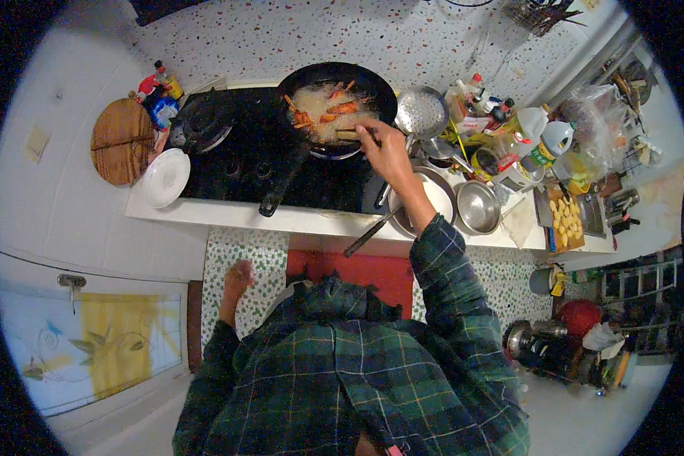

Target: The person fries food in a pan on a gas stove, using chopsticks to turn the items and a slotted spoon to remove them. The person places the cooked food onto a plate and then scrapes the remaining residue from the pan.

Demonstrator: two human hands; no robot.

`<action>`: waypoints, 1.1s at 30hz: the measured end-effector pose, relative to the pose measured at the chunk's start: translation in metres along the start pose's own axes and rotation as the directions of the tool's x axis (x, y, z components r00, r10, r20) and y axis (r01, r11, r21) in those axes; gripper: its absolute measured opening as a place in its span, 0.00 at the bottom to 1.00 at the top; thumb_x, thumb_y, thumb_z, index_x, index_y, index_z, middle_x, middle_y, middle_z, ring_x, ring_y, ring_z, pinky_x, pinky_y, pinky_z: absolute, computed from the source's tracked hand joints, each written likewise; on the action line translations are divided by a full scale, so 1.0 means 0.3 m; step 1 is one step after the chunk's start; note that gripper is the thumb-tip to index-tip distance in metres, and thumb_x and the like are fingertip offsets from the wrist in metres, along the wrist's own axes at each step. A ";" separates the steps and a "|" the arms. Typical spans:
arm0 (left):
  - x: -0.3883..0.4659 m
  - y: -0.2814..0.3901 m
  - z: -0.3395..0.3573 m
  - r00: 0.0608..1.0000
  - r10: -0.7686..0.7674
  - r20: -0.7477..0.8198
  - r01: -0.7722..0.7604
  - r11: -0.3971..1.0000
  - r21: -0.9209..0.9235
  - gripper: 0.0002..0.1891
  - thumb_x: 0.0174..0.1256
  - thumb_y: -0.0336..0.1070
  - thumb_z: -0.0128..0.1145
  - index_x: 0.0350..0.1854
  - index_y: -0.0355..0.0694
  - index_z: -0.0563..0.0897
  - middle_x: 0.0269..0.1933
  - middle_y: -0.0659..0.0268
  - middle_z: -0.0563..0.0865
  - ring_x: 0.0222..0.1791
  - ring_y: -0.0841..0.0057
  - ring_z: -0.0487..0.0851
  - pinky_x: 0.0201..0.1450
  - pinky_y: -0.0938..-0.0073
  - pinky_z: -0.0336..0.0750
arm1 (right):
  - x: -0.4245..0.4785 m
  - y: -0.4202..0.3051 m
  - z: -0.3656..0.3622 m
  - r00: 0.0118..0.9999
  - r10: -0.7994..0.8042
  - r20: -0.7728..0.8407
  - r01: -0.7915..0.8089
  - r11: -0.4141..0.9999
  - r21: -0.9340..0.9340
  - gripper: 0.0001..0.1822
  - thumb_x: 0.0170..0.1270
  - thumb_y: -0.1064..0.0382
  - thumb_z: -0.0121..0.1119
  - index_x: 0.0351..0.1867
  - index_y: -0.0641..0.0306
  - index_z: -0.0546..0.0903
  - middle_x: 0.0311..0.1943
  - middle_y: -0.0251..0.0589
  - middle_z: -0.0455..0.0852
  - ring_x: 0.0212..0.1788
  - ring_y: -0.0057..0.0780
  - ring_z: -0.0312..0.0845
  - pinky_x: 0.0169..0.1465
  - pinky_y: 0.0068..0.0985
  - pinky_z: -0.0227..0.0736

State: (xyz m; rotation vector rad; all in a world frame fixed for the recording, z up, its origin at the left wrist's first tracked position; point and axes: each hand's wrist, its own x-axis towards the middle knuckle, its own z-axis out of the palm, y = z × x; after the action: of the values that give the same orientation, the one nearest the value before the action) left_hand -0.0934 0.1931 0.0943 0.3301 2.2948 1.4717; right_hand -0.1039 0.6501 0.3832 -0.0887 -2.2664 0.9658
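A black wok [381, 94] stands on the black glass stove top [319, 185], its handle towards me. Orange-red skewered pieces of food [342, 108] lie in bubbling oil in it. My right hand [383, 149] reaches over the wok's near right rim, its thumb and fingers closed on thin wooden sticks [347, 134]; whether food is on their far ends I cannot tell. My left hand [239, 277] hangs below the counter's front edge, away from the cookware, with its fingers curled; nothing shows in it.
Right of the wok are a perforated steel strainer [423, 111], a pot [433, 199] under my right forearm, a steel bowl [479, 206] and bottles [530, 125]. Potato-like pieces [565, 219] lie on a board further right. A white plate [167, 178] and a round wooden lid [123, 142] are left.
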 end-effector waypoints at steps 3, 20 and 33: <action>0.238 0.224 -0.066 0.881 0.469 -0.063 -0.392 0.799 0.456 0.17 0.68 0.45 0.46 0.45 0.35 0.77 0.31 0.56 0.83 0.25 0.71 0.82 0.29 0.70 0.75 | -0.029 -0.006 -0.013 0.994 0.112 0.014 -0.113 0.988 0.104 0.12 0.63 0.61 0.55 0.37 0.70 0.82 0.30 0.50 0.84 0.30 0.40 0.82 0.33 0.26 0.75; 0.639 0.776 0.050 0.967 0.245 0.066 -0.201 0.584 0.786 0.22 0.60 0.51 0.55 0.47 0.37 0.74 0.46 0.50 0.77 0.43 0.53 0.80 0.40 0.57 0.77 | -0.030 -0.022 -0.187 0.867 0.493 -0.074 -0.368 0.733 0.572 0.18 0.67 0.55 0.51 0.42 0.73 0.79 0.35 0.49 0.84 0.31 0.31 0.83 0.35 0.24 0.79; 0.650 0.730 0.065 0.920 0.354 0.167 -0.321 0.438 0.840 0.17 0.53 0.34 0.60 0.46 0.40 0.75 0.45 0.56 0.77 0.45 0.59 0.78 0.40 0.63 0.79 | -0.025 0.005 -0.214 0.840 0.524 -0.138 -0.351 0.720 0.599 0.18 0.66 0.58 0.51 0.42 0.76 0.78 0.33 0.52 0.84 0.29 0.32 0.82 0.36 0.25 0.79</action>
State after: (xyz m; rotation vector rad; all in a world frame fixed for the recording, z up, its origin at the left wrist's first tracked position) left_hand -0.2620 0.3788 0.2473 1.1088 2.9480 0.2655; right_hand -0.0599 0.6886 0.4106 -0.5129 -1.6254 1.7101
